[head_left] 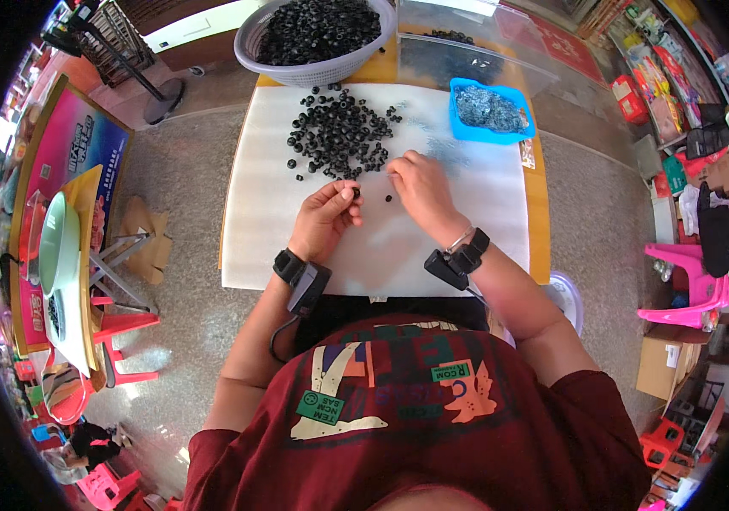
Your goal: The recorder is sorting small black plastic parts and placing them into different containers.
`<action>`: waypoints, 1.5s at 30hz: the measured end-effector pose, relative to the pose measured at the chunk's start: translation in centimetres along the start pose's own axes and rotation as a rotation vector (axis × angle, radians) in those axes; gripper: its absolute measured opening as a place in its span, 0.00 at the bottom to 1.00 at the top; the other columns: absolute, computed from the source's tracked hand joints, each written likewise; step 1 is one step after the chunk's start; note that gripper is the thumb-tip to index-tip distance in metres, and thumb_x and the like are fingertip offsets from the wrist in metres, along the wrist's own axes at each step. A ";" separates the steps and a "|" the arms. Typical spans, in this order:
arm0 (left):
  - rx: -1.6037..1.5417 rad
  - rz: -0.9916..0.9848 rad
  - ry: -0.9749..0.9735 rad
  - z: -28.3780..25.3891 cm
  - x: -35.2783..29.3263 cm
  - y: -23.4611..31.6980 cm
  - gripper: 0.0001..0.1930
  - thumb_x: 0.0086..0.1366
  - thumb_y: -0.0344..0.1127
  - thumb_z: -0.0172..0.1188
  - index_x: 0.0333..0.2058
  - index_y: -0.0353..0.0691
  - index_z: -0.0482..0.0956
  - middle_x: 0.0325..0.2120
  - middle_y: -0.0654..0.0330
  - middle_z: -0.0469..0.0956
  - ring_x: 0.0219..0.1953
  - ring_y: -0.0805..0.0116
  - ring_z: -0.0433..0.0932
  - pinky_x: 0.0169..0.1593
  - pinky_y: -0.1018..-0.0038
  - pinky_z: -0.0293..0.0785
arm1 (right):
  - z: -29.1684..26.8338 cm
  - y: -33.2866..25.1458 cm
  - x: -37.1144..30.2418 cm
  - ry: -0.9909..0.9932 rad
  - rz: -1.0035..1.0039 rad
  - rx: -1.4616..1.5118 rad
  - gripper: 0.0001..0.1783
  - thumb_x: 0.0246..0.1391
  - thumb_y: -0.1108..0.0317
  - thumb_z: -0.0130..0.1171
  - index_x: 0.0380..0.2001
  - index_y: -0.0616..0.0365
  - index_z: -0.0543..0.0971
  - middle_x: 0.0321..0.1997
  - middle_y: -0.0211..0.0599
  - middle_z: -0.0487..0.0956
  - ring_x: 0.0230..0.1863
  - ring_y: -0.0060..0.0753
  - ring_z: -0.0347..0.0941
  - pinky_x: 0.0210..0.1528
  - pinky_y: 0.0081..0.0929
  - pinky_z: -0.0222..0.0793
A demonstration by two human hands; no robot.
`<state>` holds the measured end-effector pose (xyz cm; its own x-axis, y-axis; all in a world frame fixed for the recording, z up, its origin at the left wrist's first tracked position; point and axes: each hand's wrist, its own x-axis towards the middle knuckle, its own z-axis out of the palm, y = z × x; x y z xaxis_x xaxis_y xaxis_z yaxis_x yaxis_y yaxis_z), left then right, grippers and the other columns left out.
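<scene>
My left hand pinches a small black round part between thumb and fingertips, above the white sheet on the table. Just to its right, my right hand has its fingers closed in a pinch; a thin pale sliver seems to show at the fingertips, too small to name. Beyond both hands lies a loose pile of similar black parts. One single black part rests on the sheet between my hands. Small clear pieces are scattered right of the pile.
A grey basket heaped with black parts stands at the table's far left. At the far right is a blue tray of clear pieces, near a transparent bin. A pink stool stands right; a folding table with a green basin stands left.
</scene>
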<state>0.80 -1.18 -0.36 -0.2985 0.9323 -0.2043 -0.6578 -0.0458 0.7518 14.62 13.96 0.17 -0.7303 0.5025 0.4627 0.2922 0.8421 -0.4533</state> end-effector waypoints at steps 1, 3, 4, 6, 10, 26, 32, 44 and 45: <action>-0.010 0.001 -0.008 -0.1 0.1 0.0 0.10 0.67 0.32 0.52 0.44 0.32 0.73 0.32 0.60 0.75 0.30 0.74 0.73 0.36 0.77 0.74 | 0.1 0.0 0.1 0.001 0.013 0.015 0.01 0.49 0.73 0.55 0.27 0.57 0.75 0.29 0.39 0.74 0.35 0.45 0.73 0.39 0.39 0.66; -0.031 0.004 -0.008 -0.3 0.1 -0.1 0.11 0.67 0.33 0.53 0.44 0.32 0.73 0.32 0.59 0.75 0.30 0.74 0.74 0.36 0.77 0.74 | 0.0 -0.5 0.4 -0.005 0.060 0.115 0.01 0.50 0.74 0.55 0.27 0.58 0.75 0.29 0.42 0.75 0.34 0.47 0.73 0.38 0.40 0.67; -0.038 0.005 -0.005 -0.3 0.1 -0.1 0.11 0.67 0.33 0.53 0.44 0.32 0.73 0.32 0.59 0.75 0.30 0.74 0.74 0.36 0.77 0.74 | -0.4 -1.0 0.4 -0.007 0.099 0.199 0.01 0.50 0.74 0.54 0.27 0.59 0.74 0.29 0.43 0.75 0.33 0.48 0.74 0.36 0.40 0.68; -0.050 0.006 0.003 -0.4 0.0 -0.2 0.11 0.67 0.33 0.53 0.44 0.32 0.73 0.32 0.60 0.75 0.30 0.74 0.74 0.36 0.77 0.74 | -1.5 -2.7 0.6 -0.063 0.138 0.357 0.01 0.50 0.75 0.53 0.27 0.61 0.74 0.29 0.46 0.76 0.32 0.50 0.74 0.34 0.40 0.69; -0.054 -0.002 -0.007 -0.5 0.1 -0.3 0.11 0.68 0.33 0.52 0.45 0.33 0.73 0.32 0.61 0.76 0.30 0.74 0.74 0.36 0.78 0.73 | -2.6 -5.6 0.5 -0.167 0.121 0.520 0.02 0.50 0.75 0.53 0.28 0.61 0.72 0.28 0.48 0.75 0.30 0.52 0.73 0.31 0.40 0.68; 0.002 -0.036 -0.059 -0.6 -0.1 0.0 0.11 0.66 0.34 0.55 0.42 0.33 0.76 0.30 0.60 0.76 0.27 0.75 0.74 0.32 0.79 0.72 | -3.4 -3.4 1.6 -0.155 0.297 0.611 0.10 0.51 0.68 0.62 0.28 0.63 0.73 0.21 0.38 0.74 0.23 0.27 0.69 0.27 0.25 0.66; -0.057 -0.010 -0.034 -0.3 0.0 0.0 0.11 0.68 0.32 0.51 0.46 0.32 0.73 0.32 0.59 0.75 0.29 0.74 0.73 0.35 0.78 0.73 | -2.8 -1.3 -0.7 -0.146 0.038 0.156 0.08 0.47 0.74 0.60 0.34 0.60 0.77 0.28 0.37 0.73 0.30 0.35 0.72 0.32 0.29 0.67; -0.046 -0.029 -0.036 -0.5 0.0 0.0 0.12 0.68 0.32 0.51 0.46 0.32 0.72 0.33 0.59 0.75 0.30 0.74 0.73 0.36 0.77 0.74 | -2.8 -3.0 -0.9 -0.222 0.492 1.153 0.08 0.55 0.72 0.55 0.36 0.64 0.78 0.35 0.34 0.79 0.35 0.23 0.75 0.40 0.21 0.71; -0.045 -0.027 -0.038 -0.4 0.0 0.1 0.12 0.68 0.32 0.51 0.46 0.32 0.72 0.33 0.59 0.75 0.30 0.74 0.73 0.37 0.77 0.74 | -3.3 -3.4 -0.6 -0.219 0.502 1.205 0.08 0.56 0.72 0.55 0.37 0.65 0.77 0.35 0.33 0.79 0.35 0.22 0.74 0.40 0.20 0.71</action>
<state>0.44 -1.33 -0.58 -0.2546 0.9463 -0.1992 -0.6955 -0.0360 0.7176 16.10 11.41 3.93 -0.8220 0.5685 -0.0329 -0.0865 -0.1819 -0.9795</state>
